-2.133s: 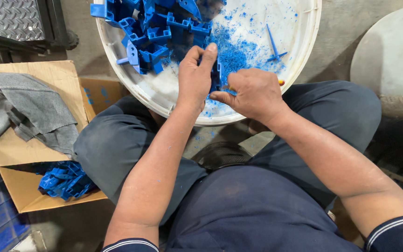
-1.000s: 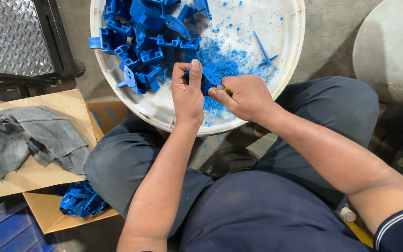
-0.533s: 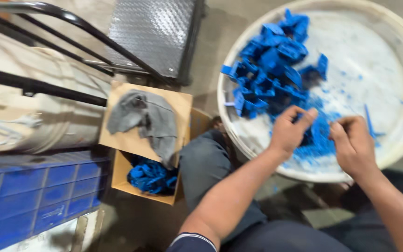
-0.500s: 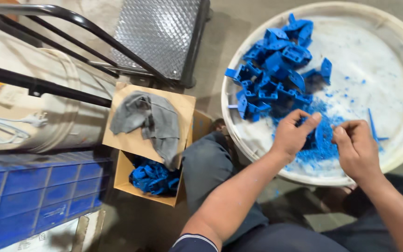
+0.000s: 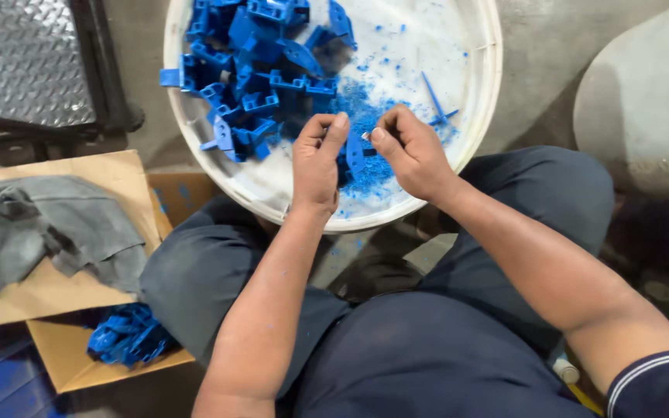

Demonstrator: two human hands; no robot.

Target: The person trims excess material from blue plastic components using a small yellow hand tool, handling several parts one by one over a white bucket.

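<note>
A big white round basin (image 5: 474,116) sits in front of my knees. A heap of blue plastic parts (image 5: 253,70) fills its left half, and blue shavings (image 5: 365,131) lie near its front rim. My left hand (image 5: 315,162) and my right hand (image 5: 408,151) meet over the shavings. Between them they pinch one small blue plastic part (image 5: 354,155). The right hand's fingers are curled at the part's edge; whether they hold a tool I cannot tell. A thin blue strip (image 5: 435,97) lies loose in the basin.
To my left is an open cardboard box (image 5: 63,356) with blue parts (image 5: 129,340) inside and a grey cloth (image 5: 40,228) on its flap. A metal tread-plate cart (image 5: 25,62) stands at the top left. A pale round object (image 5: 644,101) lies to the right.
The camera swung left and back, so the view is over the basin again. Both hands stayed together over the shavings, holding the small blue part.
</note>
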